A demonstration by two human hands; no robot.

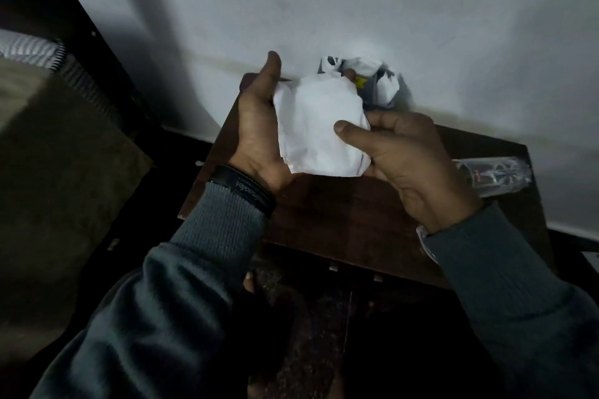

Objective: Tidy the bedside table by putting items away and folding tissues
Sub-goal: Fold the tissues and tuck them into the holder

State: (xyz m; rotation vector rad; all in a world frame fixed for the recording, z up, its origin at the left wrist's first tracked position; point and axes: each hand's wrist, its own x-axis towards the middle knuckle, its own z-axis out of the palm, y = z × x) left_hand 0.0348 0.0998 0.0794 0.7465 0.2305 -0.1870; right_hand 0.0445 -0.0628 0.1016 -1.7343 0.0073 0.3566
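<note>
A white tissue point(319, 129), partly folded into a rough square, is held above the dark wooden bedside table point(340, 220). My left hand point(256, 129) supports its left side with the palm up and the thumb raised. My right hand point(408, 159) pinches its right edge, thumb on top. Both hands hover over the back half of the table. Behind the tissue, against the wall, lies a pile of crumpled white tissues and wrappers point(372, 78), one with a yellow mark.
A clear plastic bottle point(496, 176) lies on its side at the table's right edge. A white wall point(356, 3) rises behind the table. To the left stand a dark bed frame point(81, 39) and a brownish blanket point(48, 155). Dark floor lies below.
</note>
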